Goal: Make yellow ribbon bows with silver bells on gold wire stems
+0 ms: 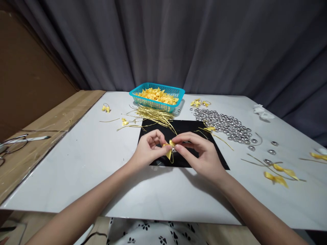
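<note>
Above a black mat (pixel 184 161), both hands meet at a small yellow ribbon bow (pixel 169 154). My left hand (pixel 150 148) pinches the bow's left side between thumb and fingers. From the right, my right hand (pixel 198 151) is closed at the bow's other side, its thumb and fingertips against a small shiny silver piece (pixel 174 149). A loop of thin gold cord (pixel 172 158) hangs just below the bow. The fingertips partly cover where cord, bow and silver piece meet.
A teal basket (pixel 158 104) of yellow bows stands at the back, behind a bundle of gold cords (pixel 155 115). Many silver beads (pixel 224 124) spread to the right. Loose bows (pixel 276 179) lie near right, a finished-looking looped bow (pixel 105 108) at left, glasses (pixel 15 144) far left.
</note>
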Demonstrator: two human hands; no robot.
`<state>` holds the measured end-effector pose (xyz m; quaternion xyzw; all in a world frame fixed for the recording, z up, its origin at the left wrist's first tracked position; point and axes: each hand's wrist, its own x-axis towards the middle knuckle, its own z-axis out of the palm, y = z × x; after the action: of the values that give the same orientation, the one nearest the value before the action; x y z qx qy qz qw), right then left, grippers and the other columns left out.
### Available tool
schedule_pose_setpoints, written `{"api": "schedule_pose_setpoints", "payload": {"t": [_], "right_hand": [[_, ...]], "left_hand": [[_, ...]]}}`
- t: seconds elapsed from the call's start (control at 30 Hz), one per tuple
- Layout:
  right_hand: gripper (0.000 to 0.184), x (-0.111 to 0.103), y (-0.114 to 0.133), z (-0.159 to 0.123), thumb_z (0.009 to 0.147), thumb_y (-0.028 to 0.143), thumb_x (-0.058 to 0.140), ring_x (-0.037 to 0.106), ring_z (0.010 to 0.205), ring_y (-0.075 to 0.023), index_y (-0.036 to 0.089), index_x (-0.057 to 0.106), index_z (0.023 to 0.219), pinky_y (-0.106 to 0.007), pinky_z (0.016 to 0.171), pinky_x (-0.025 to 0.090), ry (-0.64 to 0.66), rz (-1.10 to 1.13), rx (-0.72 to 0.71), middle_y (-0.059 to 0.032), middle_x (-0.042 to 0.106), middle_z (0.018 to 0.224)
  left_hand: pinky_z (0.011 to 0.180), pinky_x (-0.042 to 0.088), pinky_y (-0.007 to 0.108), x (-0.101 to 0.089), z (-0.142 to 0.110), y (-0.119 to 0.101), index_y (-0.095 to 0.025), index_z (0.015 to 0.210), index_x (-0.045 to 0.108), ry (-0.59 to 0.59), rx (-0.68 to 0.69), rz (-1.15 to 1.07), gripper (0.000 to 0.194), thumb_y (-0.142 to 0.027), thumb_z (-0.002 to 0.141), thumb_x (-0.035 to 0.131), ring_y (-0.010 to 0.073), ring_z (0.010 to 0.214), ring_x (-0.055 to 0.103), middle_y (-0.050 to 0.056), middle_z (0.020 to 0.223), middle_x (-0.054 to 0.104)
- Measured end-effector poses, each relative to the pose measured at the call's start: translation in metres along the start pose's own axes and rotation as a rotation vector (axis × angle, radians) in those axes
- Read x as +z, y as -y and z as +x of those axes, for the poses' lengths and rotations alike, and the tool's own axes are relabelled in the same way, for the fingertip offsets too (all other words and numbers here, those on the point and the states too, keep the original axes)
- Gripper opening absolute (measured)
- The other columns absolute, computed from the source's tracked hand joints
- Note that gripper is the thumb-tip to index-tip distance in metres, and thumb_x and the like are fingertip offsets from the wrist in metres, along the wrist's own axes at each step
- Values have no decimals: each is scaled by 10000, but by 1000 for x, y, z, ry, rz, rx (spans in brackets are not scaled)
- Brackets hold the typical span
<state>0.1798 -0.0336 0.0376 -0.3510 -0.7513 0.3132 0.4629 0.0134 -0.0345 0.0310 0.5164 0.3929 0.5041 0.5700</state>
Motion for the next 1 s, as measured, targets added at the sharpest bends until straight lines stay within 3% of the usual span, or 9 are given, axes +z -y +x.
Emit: {"api": "schedule_pose_setpoints", "payload": {"t": [0.2,0.33,0.67,1.0], "right_hand": [[82,1,-2,2,822,127,576,588,791,-159,186,626,794,-314,717,487,15,-175,-166,-43,644,812],[117,2,2,1,838,92,527,575,795,-157,192,582,812,-301,712,479,-18,-179,-256,-43,619,827],[48,-14,5,5,857,201,554,638,741,-114,212,578,817,-256,719,541,-330,184,-8,-7,592,831],[84,-30,5,11,831,271,607,658,647,-105,196,580,803,-237,691,572,-417,368,116,18,635,703]], "left_hand": [[407,311,135,0,-1,3,-157,645,434,38,-13,63,298,-206,611,726,10,427,400,-62,602,493],[420,311,138,1,-2,5,-162,653,423,67,7,111,259,-169,638,681,5,434,394,-66,620,476],[435,294,170,-1,2,14,-177,646,413,59,-15,166,268,-196,634,680,26,475,400,-51,630,494],[485,315,194,-3,2,15,-178,669,418,141,-31,107,268,-236,659,680,43,512,411,-42,650,491]]}}
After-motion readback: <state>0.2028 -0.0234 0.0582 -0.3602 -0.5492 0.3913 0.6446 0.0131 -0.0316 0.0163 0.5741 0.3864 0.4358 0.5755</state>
